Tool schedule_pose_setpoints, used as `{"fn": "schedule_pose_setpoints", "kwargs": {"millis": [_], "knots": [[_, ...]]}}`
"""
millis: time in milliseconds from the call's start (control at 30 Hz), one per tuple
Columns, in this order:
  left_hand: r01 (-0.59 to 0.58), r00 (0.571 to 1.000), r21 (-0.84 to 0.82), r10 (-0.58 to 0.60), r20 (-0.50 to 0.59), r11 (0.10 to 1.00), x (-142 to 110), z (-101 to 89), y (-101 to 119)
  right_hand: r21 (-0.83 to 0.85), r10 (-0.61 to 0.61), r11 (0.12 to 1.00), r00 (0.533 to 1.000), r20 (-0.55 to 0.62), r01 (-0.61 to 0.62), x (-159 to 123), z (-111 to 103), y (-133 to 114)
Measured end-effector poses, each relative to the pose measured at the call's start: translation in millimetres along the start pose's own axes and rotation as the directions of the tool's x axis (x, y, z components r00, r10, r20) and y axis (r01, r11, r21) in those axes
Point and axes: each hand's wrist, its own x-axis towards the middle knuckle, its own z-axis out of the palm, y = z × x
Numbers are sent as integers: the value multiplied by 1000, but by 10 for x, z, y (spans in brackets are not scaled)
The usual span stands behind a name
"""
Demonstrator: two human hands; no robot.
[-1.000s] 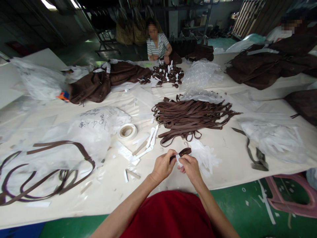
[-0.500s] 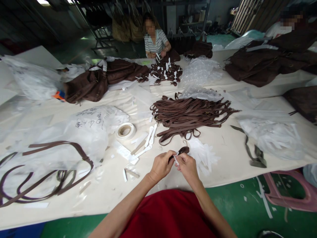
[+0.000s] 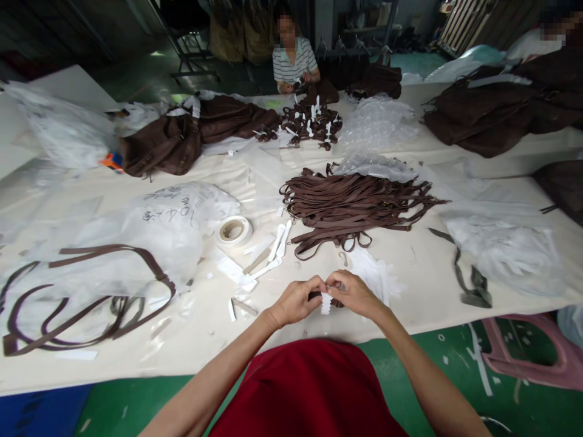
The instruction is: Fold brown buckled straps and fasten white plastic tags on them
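My left hand [image 3: 296, 300] and my right hand [image 3: 354, 293] meet over the near edge of the white table [image 3: 410, 261]. Both are closed on the end of a brown strap [image 3: 316, 296], most of it hidden by the fingers. A small white paper strip [image 3: 325, 303] hangs between the fingertips, against the strap end. Beyond my hands lies a heap of brown straps [image 3: 355, 203]. To the left of them sit a roll of white tape [image 3: 234, 230] and loose white paper strips [image 3: 268, 255].
Long brown straps [image 3: 82, 303] lie on a plastic bag [image 3: 150, 233] at the left. Brown bags [image 3: 182, 142] and clear plastic wrap [image 3: 376, 124] fill the far side, where a person in a striped shirt [image 3: 294, 64] works. A pink stool [image 3: 537, 352] stands at the lower right.
My hands have drawn closer together and turned the strap end down, so it is now mostly hidden; the white strip now hangs below my fingers. The view has tilted slightly.
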Motion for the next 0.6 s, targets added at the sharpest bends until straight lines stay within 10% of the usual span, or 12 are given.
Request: {"fn": "schedule_pose_setpoints", "kwargs": {"millis": [233, 600], "knots": [[120, 989, -344, -83, 121, 931, -80, 112, 43, 388, 148, 913, 988, -37, -122, 95, 106, 143], [256, 966, -804, -161, 200, 536, -190, 42, 92, 518, 153, 840, 987, 53, -158, 161, 228, 233]]}}
